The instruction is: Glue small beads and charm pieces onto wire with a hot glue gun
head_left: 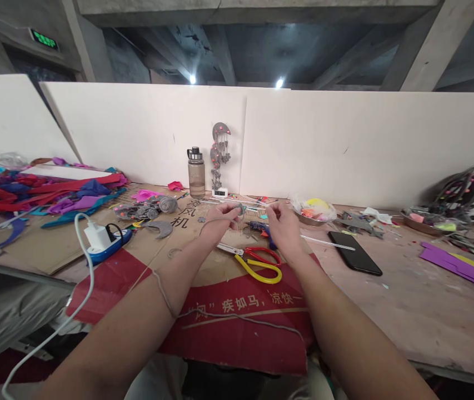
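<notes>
My left hand (pixel 223 216) is closed, pinching a small grey-green piece (pixel 242 209) at its fingertips; its exact kind is too small to tell. Grey yarn (pixel 161 286) runs from near that hand over my left forearm and across the red cardboard. Apart from it on the right, my right hand (pixel 283 225) has its fingers drawn together; what they hold, if anything, is unclear. Partly behind the right hand lies a dark blue tool (pixel 270 239), mostly covered. Scissors (pixel 257 264) with red and yellow handles lie below and between both hands.
A clear rod (pixel 328 243) reaches over a black phone (pixel 355 254) at right. A bottle (pixel 196 173) and hanging grey moon ornament (pixel 220 147) stand against the white panel. Left are a blue power strip (pixel 109 250), white charger cable (pixel 90 278) and colourful fabric strips (pixel 74 191).
</notes>
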A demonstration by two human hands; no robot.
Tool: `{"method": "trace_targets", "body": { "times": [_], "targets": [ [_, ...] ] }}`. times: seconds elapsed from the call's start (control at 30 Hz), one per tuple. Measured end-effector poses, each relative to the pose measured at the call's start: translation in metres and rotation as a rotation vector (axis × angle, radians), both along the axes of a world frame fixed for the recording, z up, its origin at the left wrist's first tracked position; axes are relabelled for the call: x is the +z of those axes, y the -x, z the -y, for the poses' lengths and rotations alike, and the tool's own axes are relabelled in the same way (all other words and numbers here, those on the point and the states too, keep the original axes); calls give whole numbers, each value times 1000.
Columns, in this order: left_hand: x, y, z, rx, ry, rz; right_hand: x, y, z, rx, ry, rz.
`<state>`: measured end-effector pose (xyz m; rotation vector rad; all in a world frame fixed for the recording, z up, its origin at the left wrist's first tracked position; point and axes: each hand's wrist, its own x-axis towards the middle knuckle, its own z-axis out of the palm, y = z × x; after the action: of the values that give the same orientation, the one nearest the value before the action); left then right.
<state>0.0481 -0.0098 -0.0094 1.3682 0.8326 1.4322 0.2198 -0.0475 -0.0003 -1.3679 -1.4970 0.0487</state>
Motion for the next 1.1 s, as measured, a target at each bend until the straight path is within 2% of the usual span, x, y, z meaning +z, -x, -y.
{"method": "trace_targets", "body": {
  "times": [0.07, 0.1, 0.3, 0.43, 0.57, 0.6, 0.67, 0.77, 0.87, 0.97, 1.03, 1.1],
  "targets": [
    [1, 4, -3, 26, 40, 38, -2, -14, -7, -137, 23, 156],
    [1, 6, -5, 30, 54, 61, -3, -18, -10, -163, 61, 204],
    [4, 9, -6, 2, 89, 127, -11, -10, -13, -85, 160, 261],
    [6, 9, -5, -9, 91, 136, -15, -9, -7, -203, 382, 472],
    [4, 9, -8, 9, 92, 142, -19, -14, -4, -217, 577, 625],
    [4, 9, -9, 9, 91, 143, -18, -13, -3, -230, 574, 647],
    [3, 10, -10, 12, 91, 144, -16, -10, -3, -281, 463, 666],
    [3, 10, -10, 30, 88, 149, -12, -4, -4, -251, 317, 541],
    [4, 11, -8, 50, 73, 151, -13, -2, -6, -170, 361, 440],
    [5, 11, -6, 79, 34, 140, -21, -10, -9, -228, 407, 583],
    [6, 11, -5, 102, 9, 136, -28, -17, -13, -212, 521, 638],
    [7, 10, -4, 113, -3, 129, -36, -24, -18, -151, 624, 588]
  ]
}}
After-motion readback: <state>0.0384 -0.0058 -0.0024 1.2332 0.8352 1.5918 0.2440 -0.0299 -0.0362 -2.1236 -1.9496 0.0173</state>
